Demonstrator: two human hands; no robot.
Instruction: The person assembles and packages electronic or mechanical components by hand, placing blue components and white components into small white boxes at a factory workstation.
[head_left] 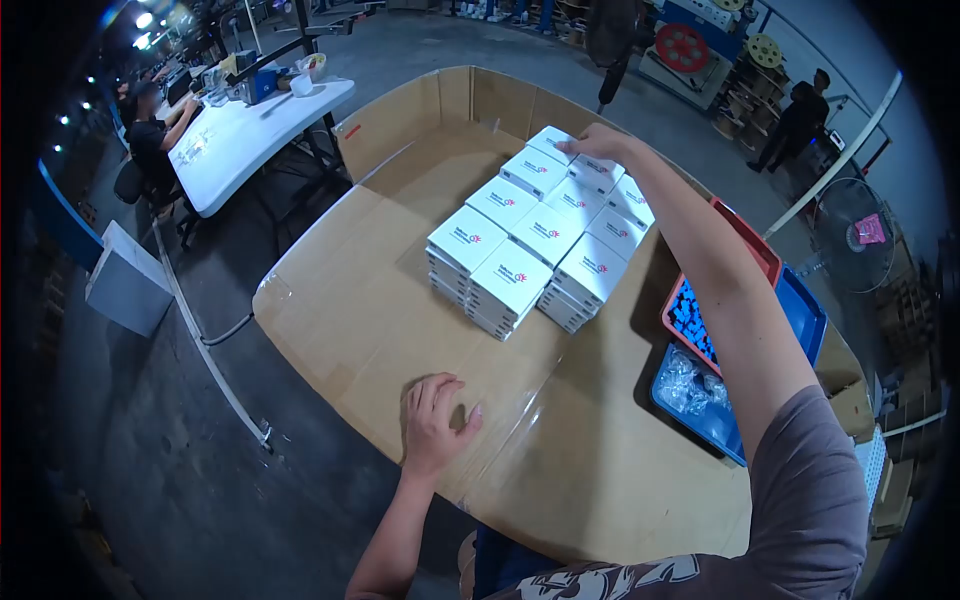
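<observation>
Small white boxes with a red logo stand stacked in several neat columns [543,233] on the cardboard-covered table. At the far end of the stack my right hand [603,145] reaches over a white box [596,175] in the back row. Its thumb and fingers are closed at that box's far edge; some of the fingertips are hidden. My left hand [433,415] lies on the cardboard near the front edge of the table, fingers curved and apart, holding nothing. A gap of bare cardboard separates it from the stack.
Right of the stack, partly behind my forearm, are a red tray [668,318] with small blue-and-black parts and a blue tray [690,400] with clear plastic pieces. Raised cardboard walls [405,115] border the far side. A person sits at a white table [265,130]; another stands far right.
</observation>
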